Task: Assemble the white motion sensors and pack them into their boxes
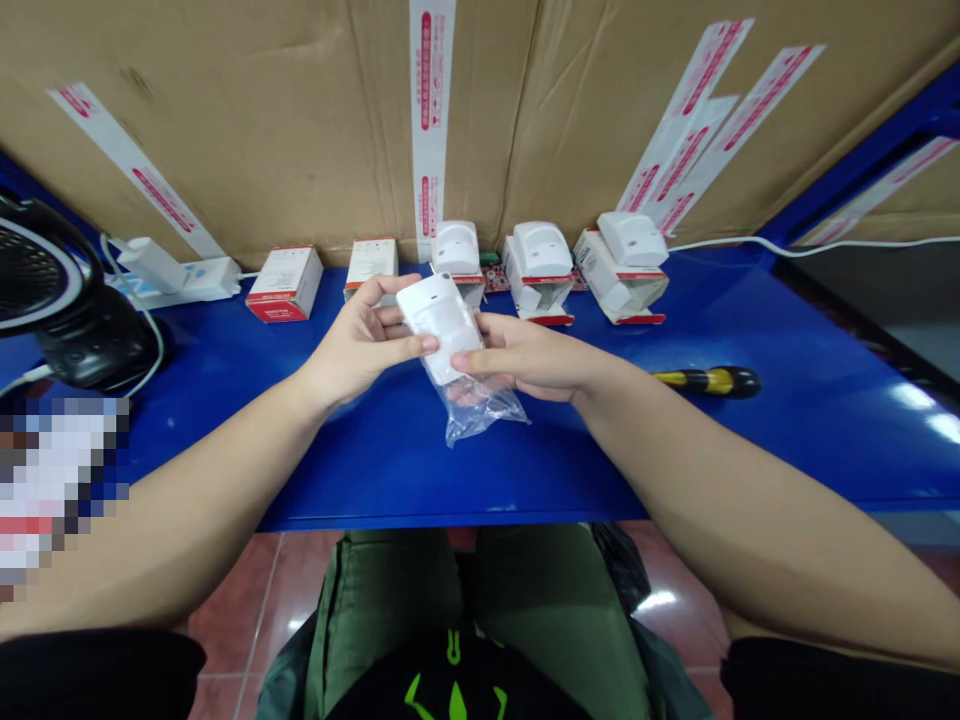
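Between my two hands is a white plastic motion sensor [437, 308], held tilted above the blue table. A clear plastic bag [484, 408] covers its lower part and hangs crumpled below it. My left hand [367, 335] grips the sensor's left side, thumb across the front. On the right edge, my right hand [525, 355] pinches sensor and bag together, thumb on the front face. Behind my hands, white sensors [541, 248] like this one rest on opened boxes [551, 295]. Part of a closed red-and-white box [371, 262] shows behind my left hand.
Another closed box [285, 285] stands left on the blue table [360, 450]. A yellow-and-black screwdriver [712, 381] lies right of my right forearm. At far left are a black fan [82, 320] and a white power strip [202, 278]. Taped cardboard [285, 120] walls the back.
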`<action>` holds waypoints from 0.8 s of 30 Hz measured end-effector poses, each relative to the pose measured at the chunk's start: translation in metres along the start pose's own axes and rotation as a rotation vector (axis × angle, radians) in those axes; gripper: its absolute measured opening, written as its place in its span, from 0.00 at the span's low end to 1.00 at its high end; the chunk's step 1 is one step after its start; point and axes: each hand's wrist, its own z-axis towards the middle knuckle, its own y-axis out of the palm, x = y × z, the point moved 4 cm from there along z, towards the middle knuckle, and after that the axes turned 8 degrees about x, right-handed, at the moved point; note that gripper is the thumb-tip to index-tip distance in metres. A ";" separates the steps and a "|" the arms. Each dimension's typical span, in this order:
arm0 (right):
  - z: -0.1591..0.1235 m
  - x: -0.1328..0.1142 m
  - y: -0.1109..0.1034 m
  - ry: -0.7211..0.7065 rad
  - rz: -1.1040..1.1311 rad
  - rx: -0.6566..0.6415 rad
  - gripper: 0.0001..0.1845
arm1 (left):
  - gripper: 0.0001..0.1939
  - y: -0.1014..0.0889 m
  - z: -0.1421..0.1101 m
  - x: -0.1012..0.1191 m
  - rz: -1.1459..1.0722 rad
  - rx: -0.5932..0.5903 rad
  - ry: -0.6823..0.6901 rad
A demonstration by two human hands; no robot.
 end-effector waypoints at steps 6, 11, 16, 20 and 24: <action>0.006 0.003 -0.003 -0.143 -0.013 0.001 0.22 | 0.23 0.001 -0.003 0.011 0.098 0.078 0.143; 0.009 0.006 0.001 -0.252 -0.039 0.020 0.26 | 0.18 0.005 -0.008 0.020 0.193 0.042 0.275; 0.009 0.005 0.003 -0.294 -0.086 0.010 0.26 | 0.14 0.006 -0.010 0.025 0.249 0.048 0.397; 0.005 -0.004 -0.005 -0.418 -0.180 0.079 0.17 | 0.15 0.005 -0.009 0.026 0.243 0.087 0.382; -0.002 -0.015 -0.009 -0.629 -0.342 0.088 0.14 | 0.14 0.005 -0.008 0.025 0.239 0.070 0.374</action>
